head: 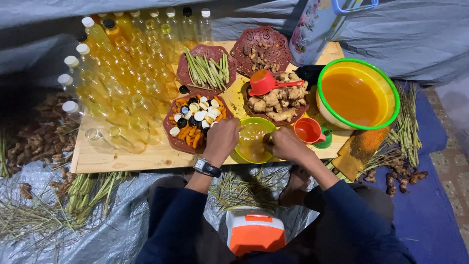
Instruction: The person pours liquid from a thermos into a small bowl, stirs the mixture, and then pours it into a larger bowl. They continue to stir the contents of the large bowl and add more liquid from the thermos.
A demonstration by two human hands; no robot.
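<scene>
Nearest the camera, an orange-and-white container [255, 231] sits between the person's knees on grey sheeting strewn with lemongrass stalks [93, 193]. Above it, both hands meet at a green bowl [252, 140] of brownish liquid standing at the front edge of the low wooden table [122, 155]. The left hand [222, 139], a wristwatch [207, 167] on its wrist, curls closed against the bowl's left rim. The right hand [285, 143] is also curled, touching the right rim; whether its fingers pinch anything I cannot tell. Just right of it stands an orange cup [308, 130]. Left of the bowl, a maroon plate [195, 122] holds bottle caps and orange pieces. Behind lie a plate of ginger root [276, 103] with a red scoop [266, 81], a plate of cut green stalks [207, 69], and a large green-rimmed basin [358, 95] of orange liquid. Rows of bottles [127, 73] filled with yellow liquid crowd the table's far left.
</scene>
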